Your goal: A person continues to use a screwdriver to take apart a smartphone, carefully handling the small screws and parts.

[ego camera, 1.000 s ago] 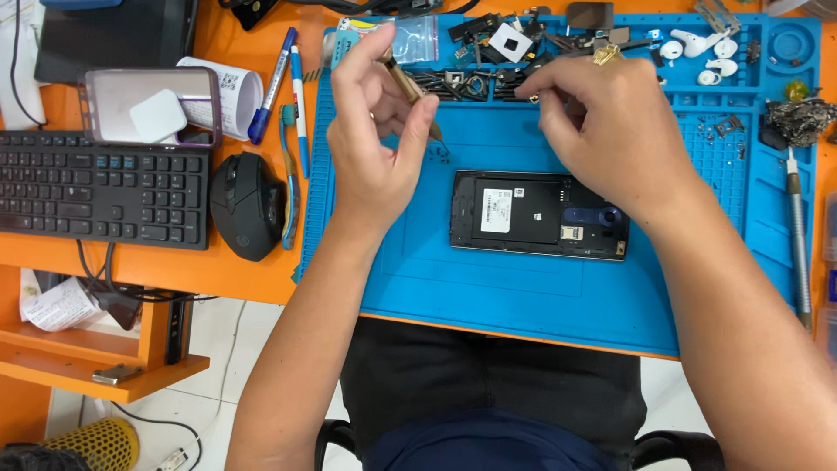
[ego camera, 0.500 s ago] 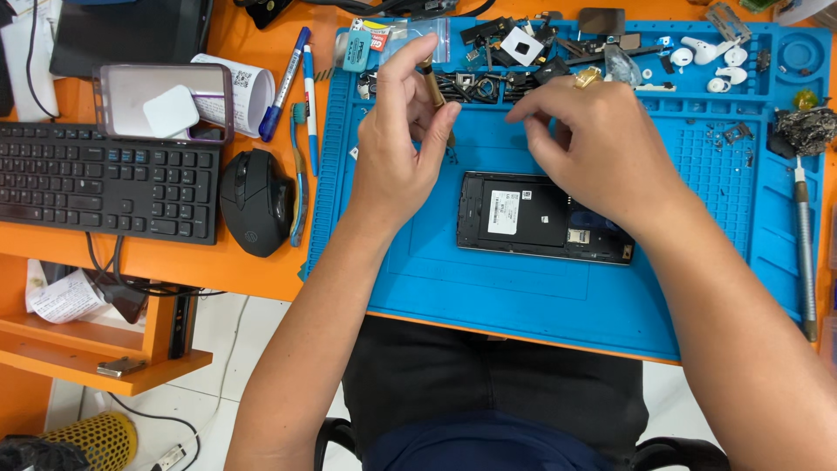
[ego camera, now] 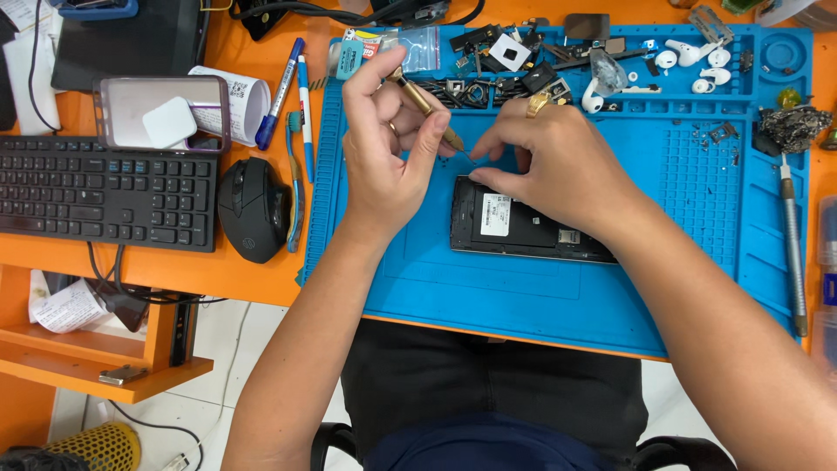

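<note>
Orange bench (ego camera: 261, 279) carrying a blue work mat (ego camera: 540, 296) with moulded trays along its far and right edges. At the mat's centre, an opened black phone (ego camera: 514, 228), back cover off, lying flat. Left hand (ego camera: 384, 166), fingers closed around a brass-coloured screwdriver (ego camera: 427, 109), tip angled down toward the phone's far left corner. Right hand (ego camera: 558, 166), ring on one finger, curled with fingertips touching the phone's far edge, covering its right half. Left of the mat: keyboard (ego camera: 105, 201), black mouse (ego camera: 253, 209), pens (ego camera: 292, 83). Far trays: small loose parts (ego camera: 506, 52), white earbuds (ego camera: 689, 57).
</note>
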